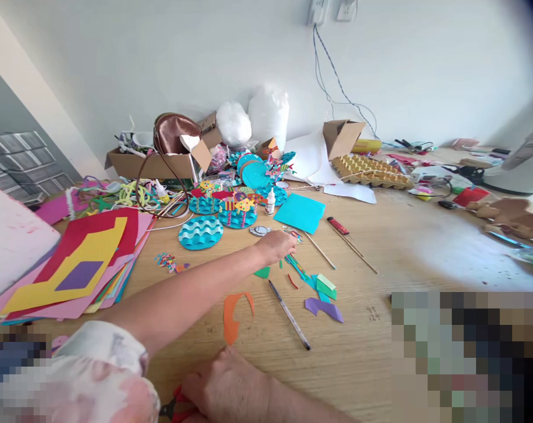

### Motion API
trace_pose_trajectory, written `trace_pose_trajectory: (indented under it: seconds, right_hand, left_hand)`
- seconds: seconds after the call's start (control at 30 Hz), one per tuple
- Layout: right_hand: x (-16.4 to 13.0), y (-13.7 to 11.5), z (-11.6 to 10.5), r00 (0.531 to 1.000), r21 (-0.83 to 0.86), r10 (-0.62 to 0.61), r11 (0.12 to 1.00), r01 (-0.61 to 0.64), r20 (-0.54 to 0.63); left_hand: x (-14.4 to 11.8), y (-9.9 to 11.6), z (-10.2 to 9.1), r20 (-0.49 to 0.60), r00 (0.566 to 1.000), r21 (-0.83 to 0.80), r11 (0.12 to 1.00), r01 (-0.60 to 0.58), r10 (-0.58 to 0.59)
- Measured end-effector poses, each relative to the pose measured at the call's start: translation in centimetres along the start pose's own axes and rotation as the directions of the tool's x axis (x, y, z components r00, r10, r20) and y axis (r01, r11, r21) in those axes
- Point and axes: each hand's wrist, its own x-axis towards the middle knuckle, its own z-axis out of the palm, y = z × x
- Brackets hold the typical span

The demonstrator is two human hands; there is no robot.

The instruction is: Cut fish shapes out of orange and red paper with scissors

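Fingers of the left hand (276, 245) pinch at small paper scraps (294, 236) mid-worktop (381, 352), just near of the glue bottle (270, 202). Right hand (229, 385) at the near edge is clenched on red-handled scissors (175, 405), blades hidden. Risks: the stretched forearm could sweep the orange cutout (233, 314) or roll the pen (289, 314); the scraps are tiny and may slip from the pinch.

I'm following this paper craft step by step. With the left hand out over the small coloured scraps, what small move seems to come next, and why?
Probably close the fingers of the left hand on the small multicoloured paper piece and lift it. The hand is stretched out with its fingertips right at that piece, while the right hand waits near the table edge on red-handled scissors.
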Motion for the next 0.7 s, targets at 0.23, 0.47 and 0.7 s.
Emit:
trace_pose_trajectory:
  seconds: [0.23,0.47,0.7]
  right_hand:
    - [0.4,0.9,0.1,0.999,-0.008,-0.024,1.0,0.025,0.029]
    - [-0.3,0.3,-0.4,0.998,0.013,0.05,0.999,-0.05,0.039]
    - [-0.1,-0.1,-1.2,0.996,0.023,0.064,0.998,-0.066,0.07]
  left_hand:
    - [4.1,0.8,0.5,-0.048,0.999,0.008,1.0,-0.006,0.006]
    - [-3.1,-2.4,-0.4,0.01,1.0,-0.021,1.0,-0.016,0.016]
    - [-11.4,-2.9,0.8,0.212,0.976,-0.027,0.998,0.062,-0.055]
